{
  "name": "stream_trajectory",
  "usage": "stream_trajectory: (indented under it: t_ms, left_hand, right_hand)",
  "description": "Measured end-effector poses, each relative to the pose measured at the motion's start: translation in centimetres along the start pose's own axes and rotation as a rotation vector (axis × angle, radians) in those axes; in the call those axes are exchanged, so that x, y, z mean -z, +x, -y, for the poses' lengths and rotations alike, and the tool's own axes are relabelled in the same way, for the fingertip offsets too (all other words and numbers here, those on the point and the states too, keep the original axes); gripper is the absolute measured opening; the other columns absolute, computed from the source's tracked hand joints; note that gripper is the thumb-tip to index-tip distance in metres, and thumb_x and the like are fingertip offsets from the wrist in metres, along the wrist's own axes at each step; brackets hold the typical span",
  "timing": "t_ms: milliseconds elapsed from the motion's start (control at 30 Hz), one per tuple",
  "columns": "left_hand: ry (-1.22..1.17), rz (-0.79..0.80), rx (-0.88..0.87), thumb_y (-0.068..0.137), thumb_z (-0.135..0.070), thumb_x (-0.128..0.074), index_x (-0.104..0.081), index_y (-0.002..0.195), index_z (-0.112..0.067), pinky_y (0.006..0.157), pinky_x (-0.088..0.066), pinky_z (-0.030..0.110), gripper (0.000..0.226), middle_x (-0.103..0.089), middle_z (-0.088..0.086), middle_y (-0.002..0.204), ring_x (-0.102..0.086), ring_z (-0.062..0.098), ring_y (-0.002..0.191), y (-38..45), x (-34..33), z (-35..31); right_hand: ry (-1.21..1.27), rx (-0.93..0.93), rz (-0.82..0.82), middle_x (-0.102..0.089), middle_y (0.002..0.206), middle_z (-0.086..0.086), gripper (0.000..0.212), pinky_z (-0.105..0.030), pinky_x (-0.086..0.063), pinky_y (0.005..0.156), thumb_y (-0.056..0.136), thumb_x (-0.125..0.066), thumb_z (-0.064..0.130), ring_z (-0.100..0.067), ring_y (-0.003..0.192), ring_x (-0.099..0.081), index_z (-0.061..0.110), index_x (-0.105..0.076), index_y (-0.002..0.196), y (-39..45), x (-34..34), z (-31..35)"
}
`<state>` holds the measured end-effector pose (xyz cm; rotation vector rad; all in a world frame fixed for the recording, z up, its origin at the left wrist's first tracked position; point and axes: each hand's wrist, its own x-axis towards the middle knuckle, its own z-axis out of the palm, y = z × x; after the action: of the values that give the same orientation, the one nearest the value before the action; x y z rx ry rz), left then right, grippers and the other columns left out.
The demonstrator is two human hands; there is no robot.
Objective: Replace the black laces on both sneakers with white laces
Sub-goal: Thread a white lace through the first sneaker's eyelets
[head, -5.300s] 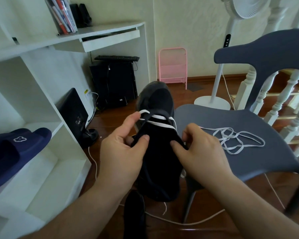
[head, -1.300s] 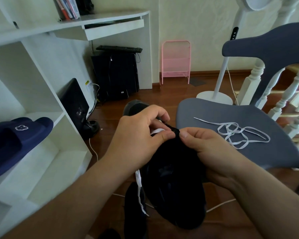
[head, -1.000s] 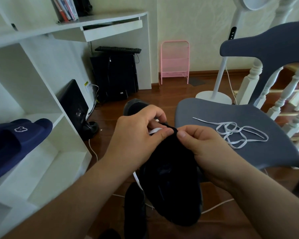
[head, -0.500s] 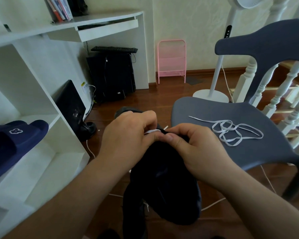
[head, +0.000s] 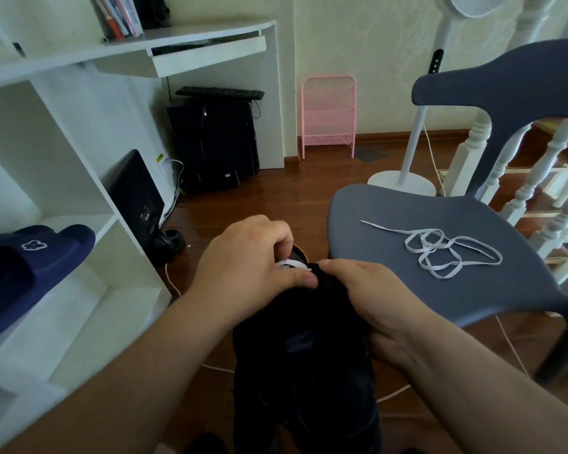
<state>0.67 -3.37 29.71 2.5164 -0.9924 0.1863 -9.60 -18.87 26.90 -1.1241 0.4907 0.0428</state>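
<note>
Black sneaker (head: 304, 355) held up in front, dark and hard to read, with a short stretch of white lace (head: 291, 264) showing at its upper edge. Second white lace (head: 440, 249) lying loose, looped and tangled, on the grey chair seat (head: 391, 211).

both bare forearms are reaching in from the bottom corners and converging at the middle. the left hand (head: 246, 260) is lying knuckles-up, its fingers (head: 281, 237) curling down and its thumb stretching right, pinching a white lace (head: 291, 264) against the black sneaker (head: 305, 348). the right hand (head: 371, 290) is meeting it from the other side, its fingers bending over the sneaker's upper edge and gripping it, the fingertip nearly touching the left thumb. both wrists are angling inward.
</note>
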Motion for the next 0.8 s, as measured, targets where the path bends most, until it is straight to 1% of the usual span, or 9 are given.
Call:
stream_trajectory:
  t_ms: [100, 200, 300, 400, 467, 500, 633, 733, 800]
  left_hand:
    - [-0.141, -0.018, 0.053, 0.060, -0.087, -0.066, -0.057, 0.075, -0.038, 0.066, -0.038, 0.027, 0.052, -0.053, -0.017, 0.093, -0.051, 0.001, 0.084, -0.3, 0.5, 0.8]
    - [-0.254, -0.047, 0.151, 0.064, -0.096, -0.060, -0.051, 0.080, -0.040, 0.060, -0.038, 0.027, 0.059, -0.055, -0.017, 0.077, -0.052, 0.001, 0.067, -0.7, 0.7, 2.1]
    - [-0.339, 0.171, 0.261, 0.058, -0.104, -0.055, -0.054, 0.086, -0.040, 0.059, -0.042, 0.027, 0.070, -0.062, -0.023, 0.074, -0.058, -0.003, 0.062, -0.8, 0.5, 3.3]
    - [-0.556, 0.367, 0.320, 0.071, -0.090, -0.061, -0.068, 0.102, -0.050, 0.078, -0.059, 0.035, 0.051, -0.076, -0.019, 0.100, -0.073, -0.001, 0.088, -1.1, -1.3, 3.5]
    - [-0.669, 0.283, 0.334, 0.090, -0.072, -0.056, -0.073, 0.103, -0.046, 0.090, -0.060, 0.050, 0.034, -0.078, -0.013, 0.103, -0.075, 0.011, 0.098, -1.0, -2.6, 3.2]
    - [-0.652, 0.198, 0.319, 0.097, -0.066, -0.052, -0.072, 0.104, -0.046, 0.088, -0.059, 0.047, 0.029, -0.077, -0.017, 0.102, -0.073, 0.007, 0.098, -0.9, -3.0, 3.1]
    - [-0.535, -0.043, 0.210, 0.105, -0.061, -0.045, -0.066, 0.098, -0.053, 0.064, -0.044, 0.011, 0.024, -0.070, -0.033, 0.095, -0.065, -0.010, 0.090, -0.7, -3.1, 2.5]
    - [-0.447, -0.155, 0.142, 0.102, -0.072, -0.038, -0.067, 0.097, -0.048, 0.062, -0.042, 0.016, 0.038, -0.070, -0.031, 0.093, -0.066, -0.007, 0.088, -1.0, -2.9, 2.2]
    - [-0.433, -0.196, 0.096, 0.103, -0.070, -0.037, -0.067, 0.093, -0.040, 0.063, -0.046, 0.025, 0.044, -0.070, -0.025, 0.090, -0.066, -0.002, 0.085, -1.1, -2.9, 2.1]
  right_hand:
    - [-0.011, 0.148, -0.018, -0.077, 0.099, -0.024, 0.023, -0.039, -0.064, 0.073, 0.099, -0.061, 0.018, -0.037, 0.092, -0.076, 0.005, -0.080, 0.101, 0.1, -0.1, 0.5]
    - [-0.056, 0.307, -0.128, -0.079, 0.093, -0.016, 0.023, -0.036, -0.063, 0.069, 0.100, -0.059, 0.016, -0.031, 0.089, -0.078, 0.012, -0.081, 0.099, 0.0, 0.1, 1.0]
    - [-0.211, 0.497, -0.318, -0.079, 0.088, -0.003, 0.021, -0.039, -0.063, 0.074, 0.101, -0.059, 0.023, -0.021, 0.086, -0.077, 0.022, -0.080, 0.098, 0.0, 0.6, 1.6]
    - [-0.296, 0.647, -0.347, -0.077, 0.088, 0.003, 0.018, -0.038, -0.064, 0.074, 0.103, -0.058, 0.030, -0.015, 0.085, -0.075, 0.028, -0.076, 0.101, -0.4, 0.3, 1.4]
    - [-0.329, 0.679, -0.304, -0.075, 0.087, 0.000, 0.013, -0.039, -0.064, 0.072, 0.103, -0.060, 0.031, -0.016, 0.083, -0.074, 0.030, -0.073, 0.103, -0.5, -0.2, 0.7]
    - [-0.314, 0.679, -0.282, -0.073, 0.085, -0.003, 0.011, -0.039, -0.063, 0.071, 0.102, -0.061, 0.031, -0.017, 0.080, -0.073, 0.030, -0.072, 0.103, -0.5, -0.5, 0.4]
    - [-0.224, 0.674, -0.190, -0.068, 0.078, -0.003, 0.016, -0.031, -0.058, 0.071, 0.102, -0.062, 0.018, -0.017, 0.074, -0.066, 0.029, -0.073, 0.101, -0.5, -0.4, 0.5]
    - [-0.281, 0.727, -0.161, -0.069, 0.082, -0.008, 0.021, -0.036, -0.061, 0.077, 0.098, -0.069, 0.013, -0.027, 0.081, -0.069, 0.033, -0.073, 0.101, -0.6, -0.3, 0.8]
    - [-0.320, 0.758, -0.190, -0.068, 0.078, -0.002, 0.017, -0.029, -0.060, 0.072, 0.097, -0.069, 0.014, -0.021, 0.075, -0.067, 0.031, -0.072, 0.099, -0.5, -0.2, 1.1]
